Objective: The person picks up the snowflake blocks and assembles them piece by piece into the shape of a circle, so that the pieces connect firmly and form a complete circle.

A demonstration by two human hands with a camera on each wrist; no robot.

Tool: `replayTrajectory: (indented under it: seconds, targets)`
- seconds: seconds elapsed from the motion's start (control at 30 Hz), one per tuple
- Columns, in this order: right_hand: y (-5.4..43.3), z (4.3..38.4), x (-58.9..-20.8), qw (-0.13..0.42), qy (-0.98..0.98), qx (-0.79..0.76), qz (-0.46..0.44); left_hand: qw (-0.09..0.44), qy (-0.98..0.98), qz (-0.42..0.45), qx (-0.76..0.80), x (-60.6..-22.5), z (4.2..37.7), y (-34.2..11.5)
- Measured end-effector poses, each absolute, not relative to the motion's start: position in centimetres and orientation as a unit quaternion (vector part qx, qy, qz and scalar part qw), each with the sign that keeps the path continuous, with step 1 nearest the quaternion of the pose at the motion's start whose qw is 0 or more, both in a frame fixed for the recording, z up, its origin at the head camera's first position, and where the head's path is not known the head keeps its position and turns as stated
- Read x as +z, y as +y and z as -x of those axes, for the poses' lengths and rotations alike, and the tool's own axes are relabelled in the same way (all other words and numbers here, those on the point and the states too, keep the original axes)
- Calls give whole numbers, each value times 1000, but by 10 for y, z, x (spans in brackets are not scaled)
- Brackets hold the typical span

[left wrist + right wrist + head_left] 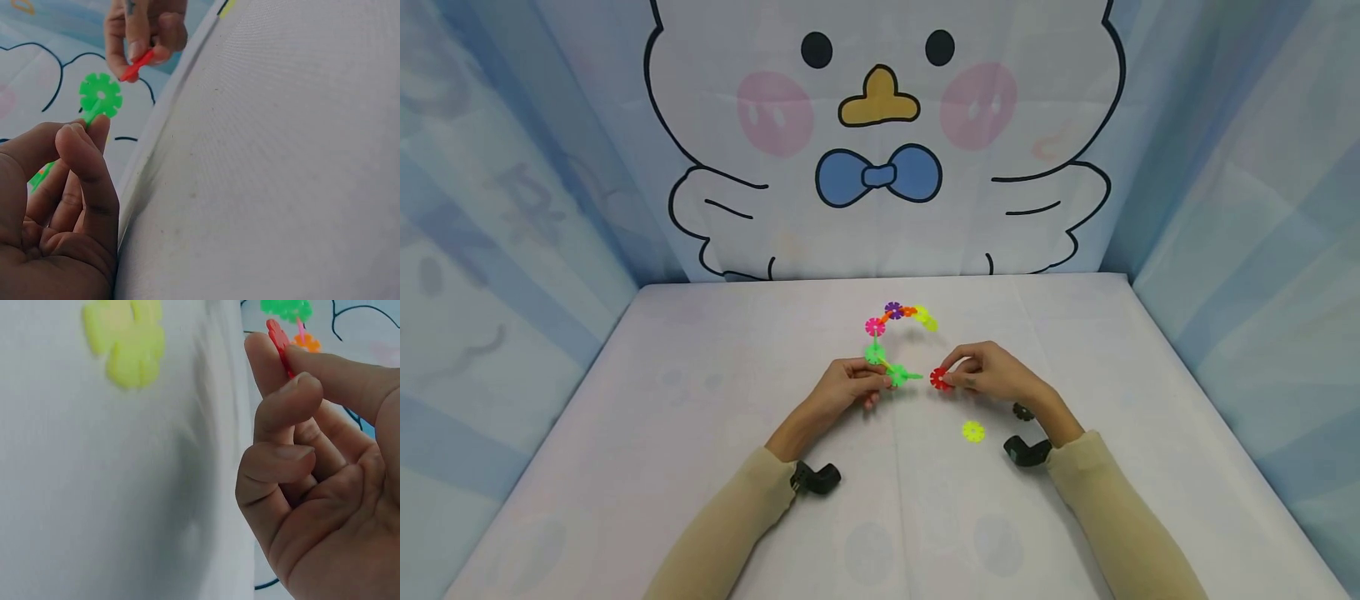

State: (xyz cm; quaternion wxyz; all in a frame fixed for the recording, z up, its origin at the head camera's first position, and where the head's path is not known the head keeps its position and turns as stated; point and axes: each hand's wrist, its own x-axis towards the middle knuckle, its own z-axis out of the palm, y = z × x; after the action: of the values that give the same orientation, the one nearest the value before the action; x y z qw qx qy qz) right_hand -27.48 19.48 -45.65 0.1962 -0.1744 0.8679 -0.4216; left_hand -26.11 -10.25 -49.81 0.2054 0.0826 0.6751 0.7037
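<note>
My left hand (852, 385) pinches the near end of a curved chain of linked notched plastic discs, by a green disc (898, 377). From there the chain (876, 327) arcs up and away through green, pink, purple and orange to yellow discs at its far end. Another green disc (100, 95) stands out past the left fingertips in the left wrist view. Between thumb and fingertips, my right hand (992, 371) holds a loose red notched disc (938, 379). A small gap separates the red disc from the chain's green end.
On the white table (700, 433), a yellow disc (973, 431) lies below the right hand. A dark disc (1023, 412) sits beside the right wrist, partly hidden by it. Behind the table hangs a curtain (880, 233) with a cartoon figure.
</note>
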Motion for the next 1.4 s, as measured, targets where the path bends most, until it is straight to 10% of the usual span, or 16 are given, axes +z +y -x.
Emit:
replayTrajectory:
  seconds: [1.4]
  targets:
    - [180, 272, -460, 202, 850, -460, 157, 208, 681, -84, 697, -496, 261, -103]
